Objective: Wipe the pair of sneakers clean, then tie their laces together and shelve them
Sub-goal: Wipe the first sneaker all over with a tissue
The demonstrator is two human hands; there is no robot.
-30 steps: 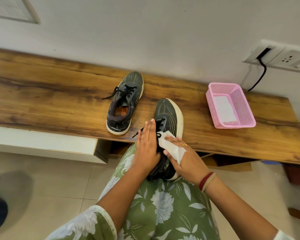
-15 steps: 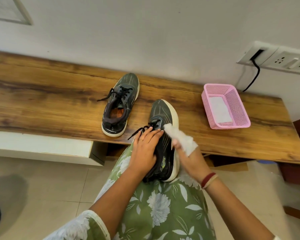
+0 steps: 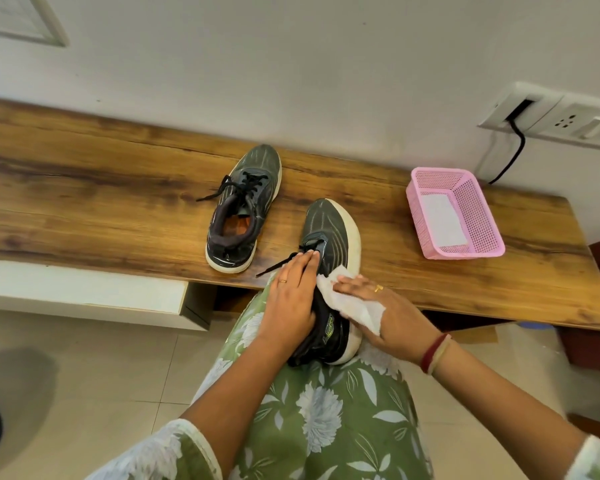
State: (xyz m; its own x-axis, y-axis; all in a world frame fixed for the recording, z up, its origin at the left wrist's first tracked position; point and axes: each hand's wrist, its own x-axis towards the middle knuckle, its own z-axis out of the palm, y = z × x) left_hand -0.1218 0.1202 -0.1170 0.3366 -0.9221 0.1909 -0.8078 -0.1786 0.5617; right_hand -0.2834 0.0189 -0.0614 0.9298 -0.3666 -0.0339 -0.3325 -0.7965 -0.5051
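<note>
A dark sneaker with a white sole [image 3: 329, 233] rests with its heel on my lap and its toe over the wooden bench [image 3: 84, 202]. My left hand [image 3: 290, 306] clasps its collar and laces from the left. My right hand [image 3: 385, 313] presses a white wipe [image 3: 347, 303] flat against the shoe's right side. The second sneaker [image 3: 241, 209] stands on the bench to the left, toe toward the wall, laces loose.
A pink plastic basket [image 3: 485, 216] holding a white wipe sits on the bench at the right. A wall socket with a black cable [image 3: 515, 147] hangs above it. A white drawer unit [image 3: 84, 292] sits under the bench at the left; tiled floor lies below.
My right hand with the wipe slid from the shoe's top out to its right edge and now lies back against its right side. The left hand stayed on the shoe.
</note>
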